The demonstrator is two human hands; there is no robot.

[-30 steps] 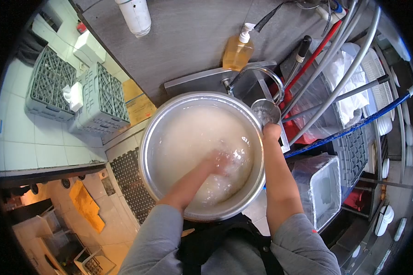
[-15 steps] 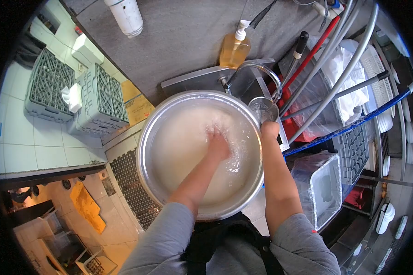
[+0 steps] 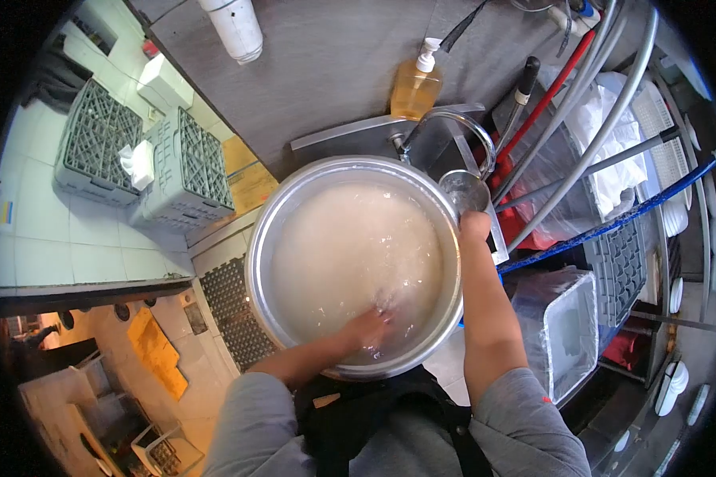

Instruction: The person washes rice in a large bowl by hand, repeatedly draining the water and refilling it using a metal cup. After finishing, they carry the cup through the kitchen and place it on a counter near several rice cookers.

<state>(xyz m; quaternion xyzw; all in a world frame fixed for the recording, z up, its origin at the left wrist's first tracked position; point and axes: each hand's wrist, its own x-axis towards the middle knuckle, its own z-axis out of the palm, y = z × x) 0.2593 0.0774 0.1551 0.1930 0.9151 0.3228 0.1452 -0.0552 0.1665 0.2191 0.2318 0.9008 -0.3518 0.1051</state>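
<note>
A large round metal pot (image 3: 256, 262) is full of cloudy, whitish water. My left hand (image 3: 370, 327) is in that water near the pot's front edge, and its fingers are hidden below the stirred surface. At the pot's right rim my right hand (image 3: 475, 226) is closed on a clear cup (image 3: 463, 189), which sits under the curved metal faucet (image 3: 452, 115). The cup is beside the rim, outside the water in the pot.
Behind the faucet stands a yellow soap bottle (image 3: 416, 86). Hoses and a blue-wrapped pole (image 3: 612, 224) cross the right side. A plastic-lined bin (image 3: 569, 338) is at the right. Grey dish racks (image 3: 99, 143) stand at the left.
My left hand has moved through the water from the pot's middle toward its front edge. My right hand stays at the cup. The whole view has shifted slightly.
</note>
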